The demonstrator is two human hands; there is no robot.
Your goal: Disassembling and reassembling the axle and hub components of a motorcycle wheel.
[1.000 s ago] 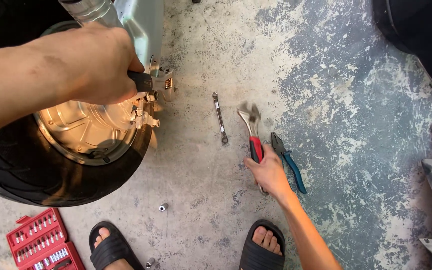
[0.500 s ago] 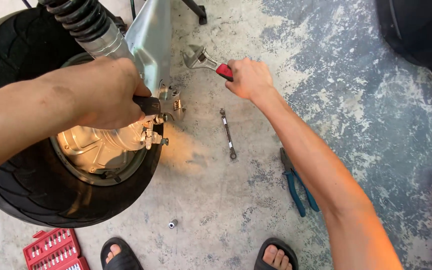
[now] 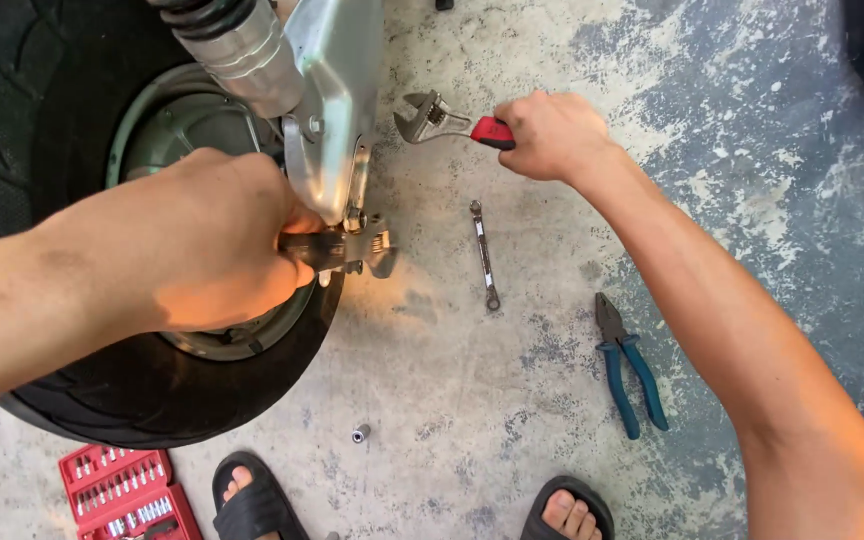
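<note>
At the wheel: your landmark is the black tyre (image 3: 72, 380), filling the upper left of the view, with a silver hub inside it.
Left hand: your left hand (image 3: 217, 250) is closed tight around a dark tool handle at the hub's right edge.
Tool: its metal head (image 3: 367, 248) sits against the fittings at the foot of the silver bracket (image 3: 337, 90), just right of the hub.
Shock: a grey shock absorber (image 3: 237, 45) slants down over the top of the wheel, touching the bracket.
Right hand: your right hand (image 3: 552, 135) is well right of the wheel, fist closed on the red grip of an adjustable wrench (image 3: 442, 118).
Wrench: it is held off the floor, head pointing left toward the bracket, not touching it.
Spanner: a slim spanner (image 3: 484, 255) lies on the concrete between wheel and pliers.
Pliers: blue-handled pliers (image 3: 627, 365) lie farther right, beside your right forearm.
Socket: a small socket (image 3: 360, 433) stands on the floor just below the tyre.
Bit set: a red bit case (image 3: 127, 495) lies below the tyre, at the bottom edge.
Feet: your sandals (image 3: 252, 500) are below the wheel, toes showing.
</note>
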